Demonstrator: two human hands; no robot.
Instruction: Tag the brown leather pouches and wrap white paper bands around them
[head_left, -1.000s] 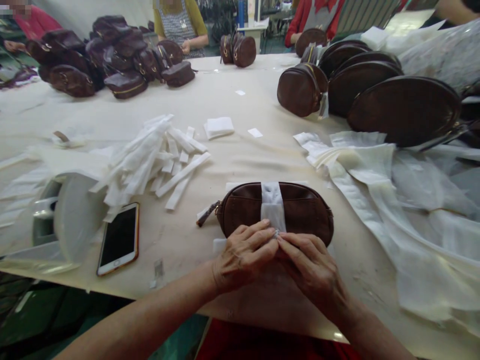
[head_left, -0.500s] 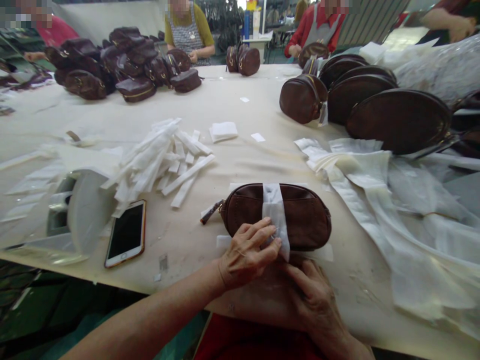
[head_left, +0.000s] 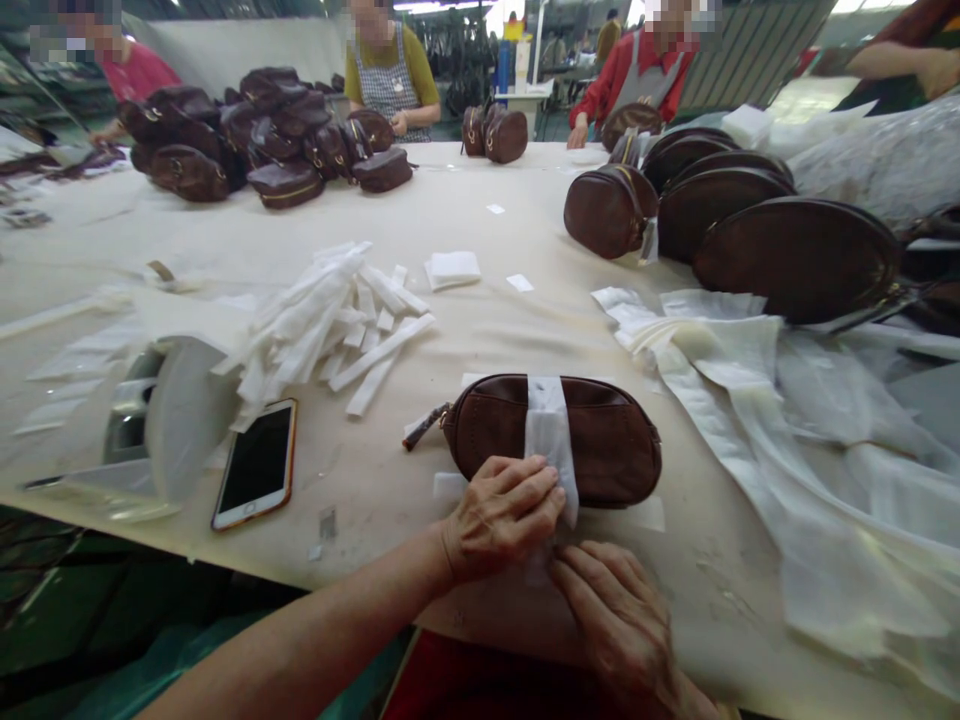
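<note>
Oval brown pouch (head_left: 491,437) on the desk (head_left: 487,335), white strip (head_left: 547,430) across its middle.
At the pouch's near edge, the left hand (head_left: 502,515) presses the strip with unclenched fingers; whether the right hand (head_left: 622,612), just nearer, pinches anything, I cannot tell. Even pressure should prevent creases.

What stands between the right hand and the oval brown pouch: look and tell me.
Nothing visible blocks it: tabletop shows between the right hand and the near edge of the oval brown pouch. The left hand, touching the white strip across the pouch, lies just left of that gap.
</note>
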